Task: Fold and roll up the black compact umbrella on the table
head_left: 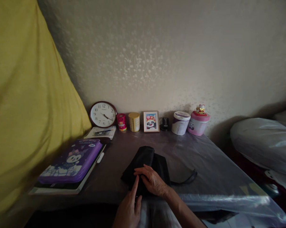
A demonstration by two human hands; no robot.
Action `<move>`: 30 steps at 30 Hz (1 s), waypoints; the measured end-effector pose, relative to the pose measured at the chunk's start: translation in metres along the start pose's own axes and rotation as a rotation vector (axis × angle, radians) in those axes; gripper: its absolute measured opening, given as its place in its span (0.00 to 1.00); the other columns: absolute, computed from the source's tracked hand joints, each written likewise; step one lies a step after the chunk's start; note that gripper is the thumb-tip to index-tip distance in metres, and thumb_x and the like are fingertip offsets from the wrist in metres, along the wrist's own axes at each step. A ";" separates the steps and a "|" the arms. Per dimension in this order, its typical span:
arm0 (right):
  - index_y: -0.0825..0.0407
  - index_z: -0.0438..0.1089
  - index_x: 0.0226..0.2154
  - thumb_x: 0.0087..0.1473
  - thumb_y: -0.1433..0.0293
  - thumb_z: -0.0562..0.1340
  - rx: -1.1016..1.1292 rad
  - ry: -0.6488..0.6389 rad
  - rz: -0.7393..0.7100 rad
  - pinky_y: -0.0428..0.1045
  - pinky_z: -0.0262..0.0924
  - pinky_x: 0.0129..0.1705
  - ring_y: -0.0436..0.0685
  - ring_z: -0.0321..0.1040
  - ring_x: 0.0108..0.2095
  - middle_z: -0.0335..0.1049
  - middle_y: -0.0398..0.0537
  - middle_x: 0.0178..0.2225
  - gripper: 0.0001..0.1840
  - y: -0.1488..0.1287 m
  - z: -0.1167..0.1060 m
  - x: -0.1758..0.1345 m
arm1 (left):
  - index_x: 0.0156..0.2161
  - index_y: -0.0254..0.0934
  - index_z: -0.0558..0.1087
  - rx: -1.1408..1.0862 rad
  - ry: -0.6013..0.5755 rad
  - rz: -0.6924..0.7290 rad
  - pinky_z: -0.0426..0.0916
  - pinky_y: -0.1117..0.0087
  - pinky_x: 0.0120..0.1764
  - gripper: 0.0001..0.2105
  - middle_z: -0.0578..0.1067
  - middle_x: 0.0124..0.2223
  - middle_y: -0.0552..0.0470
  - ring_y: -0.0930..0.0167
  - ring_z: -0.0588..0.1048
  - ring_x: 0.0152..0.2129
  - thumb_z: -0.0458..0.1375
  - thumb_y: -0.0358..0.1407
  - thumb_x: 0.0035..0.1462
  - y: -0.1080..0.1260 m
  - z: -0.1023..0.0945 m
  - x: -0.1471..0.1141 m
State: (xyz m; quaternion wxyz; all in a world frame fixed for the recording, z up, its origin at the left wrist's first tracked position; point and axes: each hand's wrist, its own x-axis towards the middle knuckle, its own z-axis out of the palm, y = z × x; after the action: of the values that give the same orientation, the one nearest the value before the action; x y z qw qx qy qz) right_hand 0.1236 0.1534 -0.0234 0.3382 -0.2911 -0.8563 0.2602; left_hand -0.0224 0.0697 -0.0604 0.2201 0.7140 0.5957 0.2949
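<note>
A black folded cloth item (145, 158) with a thin strap (187, 179) trailing off to its right lies near the front of the table. I cannot tell whether it is a bag or something else. My right hand (153, 182) rests on top of it, fingers stretched out and lying flat. At its front edge is my left hand (130, 207), with the index finger extended against the black cloth and the thumb apart from it. The left hand's other fingers are mostly hidden.
A purple case (73, 161) lies on books at the left, beside a yellow curtain (33, 95). Along the wall stand a clock (103, 114), a yellow-lidded can (134, 122), a picture frame (151, 121), a white tub (181, 123) and a pink tub (198, 123). Plastic covers the table (216, 171).
</note>
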 end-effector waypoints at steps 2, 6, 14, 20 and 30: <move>0.48 0.67 0.47 0.55 0.79 0.51 0.028 0.031 0.005 0.60 0.50 0.60 0.53 0.68 0.49 0.73 0.47 0.46 0.21 0.000 -0.001 0.000 | 0.62 0.28 0.53 0.043 -0.005 0.006 0.66 0.63 0.53 0.25 0.68 0.58 0.39 0.66 0.68 0.54 0.38 0.37 0.61 -0.003 0.001 0.001; 0.48 0.68 0.45 0.57 0.76 0.51 0.039 0.231 0.023 0.54 0.61 0.52 0.54 0.66 0.50 0.72 0.49 0.45 0.17 0.005 -0.004 -0.002 | 0.62 0.28 0.52 0.054 0.017 0.078 0.66 0.67 0.53 0.25 0.66 0.59 0.40 0.68 0.68 0.54 0.39 0.36 0.62 -0.017 0.007 0.000; 0.49 0.70 0.44 0.59 0.73 0.54 -0.231 0.209 0.023 0.61 0.52 0.58 0.58 0.63 0.54 0.71 0.51 0.48 0.13 0.044 -0.009 0.022 | 0.64 0.30 0.45 0.010 0.010 0.140 0.61 0.68 0.57 0.25 0.56 0.64 0.41 0.72 0.59 0.59 0.39 0.33 0.63 -0.029 0.016 -0.001; 0.51 0.71 0.44 0.60 0.71 0.52 -0.383 0.272 0.031 0.63 0.55 0.56 0.60 0.63 0.54 0.71 0.55 0.49 0.15 0.071 -0.024 0.049 | 0.63 0.26 0.47 -0.054 -0.042 0.053 0.60 0.70 0.57 0.25 0.58 0.63 0.41 0.72 0.61 0.58 0.40 0.33 0.62 -0.021 0.012 -0.001; 0.51 0.72 0.42 0.57 0.73 0.53 -0.313 0.331 0.054 0.61 0.55 0.56 0.60 0.63 0.53 0.71 0.53 0.49 0.14 0.071 -0.021 0.036 | 0.63 0.24 0.47 -0.076 -0.053 0.056 0.60 0.67 0.57 0.25 0.57 0.63 0.39 0.70 0.61 0.58 0.40 0.33 0.63 -0.022 0.013 -0.001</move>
State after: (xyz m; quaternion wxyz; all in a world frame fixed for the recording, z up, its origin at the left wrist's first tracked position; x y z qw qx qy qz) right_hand 0.1397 0.2324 -0.0405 0.4177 -0.4015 -0.8109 0.0818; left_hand -0.0300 0.0733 -0.0847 0.2545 0.7291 0.5578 0.3041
